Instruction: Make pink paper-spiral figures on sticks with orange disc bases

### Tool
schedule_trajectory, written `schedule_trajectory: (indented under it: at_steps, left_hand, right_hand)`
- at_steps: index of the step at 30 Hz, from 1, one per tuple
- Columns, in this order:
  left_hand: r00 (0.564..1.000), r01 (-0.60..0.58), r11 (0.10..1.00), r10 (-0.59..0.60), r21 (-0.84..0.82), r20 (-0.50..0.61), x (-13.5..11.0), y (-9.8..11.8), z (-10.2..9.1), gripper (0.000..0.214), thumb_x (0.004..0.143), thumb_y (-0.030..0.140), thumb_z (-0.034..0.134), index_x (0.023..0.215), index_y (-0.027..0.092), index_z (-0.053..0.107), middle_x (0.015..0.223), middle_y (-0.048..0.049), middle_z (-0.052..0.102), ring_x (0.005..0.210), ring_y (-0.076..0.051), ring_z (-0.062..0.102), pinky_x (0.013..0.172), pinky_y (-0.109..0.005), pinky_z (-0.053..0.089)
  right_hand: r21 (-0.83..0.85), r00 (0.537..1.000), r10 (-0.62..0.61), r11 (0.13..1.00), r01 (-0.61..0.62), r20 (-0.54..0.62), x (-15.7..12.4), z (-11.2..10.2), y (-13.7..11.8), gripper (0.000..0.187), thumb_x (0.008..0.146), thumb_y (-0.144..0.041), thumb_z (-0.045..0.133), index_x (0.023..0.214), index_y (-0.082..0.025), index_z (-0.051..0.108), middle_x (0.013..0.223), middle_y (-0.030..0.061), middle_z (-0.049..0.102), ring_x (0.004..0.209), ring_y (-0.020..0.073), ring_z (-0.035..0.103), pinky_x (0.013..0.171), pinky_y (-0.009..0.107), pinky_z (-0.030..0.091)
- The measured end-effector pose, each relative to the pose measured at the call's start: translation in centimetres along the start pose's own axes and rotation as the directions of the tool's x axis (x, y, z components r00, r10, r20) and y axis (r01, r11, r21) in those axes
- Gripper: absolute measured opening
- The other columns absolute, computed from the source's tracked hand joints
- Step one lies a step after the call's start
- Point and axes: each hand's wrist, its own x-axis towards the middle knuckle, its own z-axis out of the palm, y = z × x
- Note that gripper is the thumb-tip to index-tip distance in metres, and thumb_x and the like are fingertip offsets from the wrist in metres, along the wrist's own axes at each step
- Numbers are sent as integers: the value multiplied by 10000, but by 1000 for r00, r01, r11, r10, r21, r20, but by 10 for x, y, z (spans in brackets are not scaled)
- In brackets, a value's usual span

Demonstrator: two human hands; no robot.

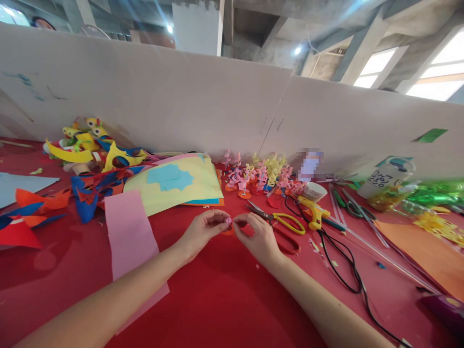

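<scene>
My left hand is closed in a pinch on a small pink paper curl, held above the table in front of me. Facing it, my right hand has its thumb and forefinger closed at the right edge of the same curl. Part of an orange paper disc shows just below the fingertips. Beyond the hands stand several pink paper spirals on round orange bases, with yellow spirals among them. Scissors with yellow and red handles lie just right of my right hand.
A yellow glue gun with a black cord lies at the right. Pink paper and stacked yellow sheets lie left. Paper figures, orange paper and a bottle surround the red table before a white partition.
</scene>
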Motion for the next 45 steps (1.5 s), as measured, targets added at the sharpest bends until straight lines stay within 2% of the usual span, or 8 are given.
schedule_trajectory:
  at_steps: [8, 18, 21, 27, 35, 39, 45]
  left_hand:
    - [1000, -6, 999, 6, 45, 6, 0, 1, 0, 220, 657, 299, 732, 808, 168, 640, 821, -22, 660, 807, -169, 607, 788, -312, 481]
    - [999, -25, 990, 19, 136, 49, -1, -2, 1, 180, 659, 285, 725, 784, 172, 662, 819, -31, 697, 813, -178, 632, 803, -322, 477]
    - [998, -21, 991, 13, 133, 60, -1, -1, 0, 184, 665, 278, 721, 805, 169, 672, 832, -35, 697, 820, -177, 629, 803, -314, 478]
    - [1000, 13, 997, -14, 82, 11, -2, 5, 0, 188, 703, 304, 690, 827, 162, 684, 821, -40, 691, 789, -175, 621, 791, -316, 480]
    - [999, 29, 994, -32, 104, 29, -3, 1, 5, 205, 665, 319, 717, 796, 168, 673, 817, -39, 685, 809, -186, 615, 801, -326, 463]
    - [999, 34, 997, -32, 63, -23, -2, 1, 2, 205, 662, 305, 717, 786, 163, 635, 799, -17, 645, 790, -161, 600, 782, -300, 461]
    - [999, 38, 998, -39, 51, 13, 0, 5, -2, 171, 681, 292, 692, 756, 153, 626, 701, -6, 608, 698, -143, 577, 702, -272, 455]
  right_hand:
    - [8, 1000, 1, 1000, -2, 14, -1, 0, -2, 108, 793, -115, 529, 809, -211, 577, 712, 7, 635, 640, 136, 595, 627, 255, 509]
    - [-131, 992, -105, 985, 113, 68, -3, 2, -1, 105, 783, -96, 490, 752, -187, 533, 646, 19, 584, 586, 144, 557, 571, 258, 477]
    - [-105, 996, -75, 991, 80, 53, -3, 2, -1, 98, 780, -106, 499, 748, -193, 531, 644, 13, 580, 588, 142, 553, 572, 254, 478]
    - [-16, 998, -32, 999, 33, 53, -3, 2, 0, 103, 799, -111, 502, 814, -200, 549, 712, 19, 610, 638, 135, 577, 625, 249, 497]
    - [-126, 996, -78, 989, 82, 42, -4, 5, -1, 120, 733, -89, 484, 708, -201, 521, 613, 3, 557, 568, 143, 535, 555, 249, 462]
    - [-23, 998, -25, 999, 26, 65, -4, 4, -2, 106, 767, -102, 502, 762, -195, 553, 673, 15, 600, 615, 139, 569, 599, 244, 486]
    - [83, 997, 67, 994, -70, 42, -1, 3, 1, 119, 788, -123, 513, 820, -199, 598, 725, 19, 652, 647, 142, 610, 628, 254, 515]
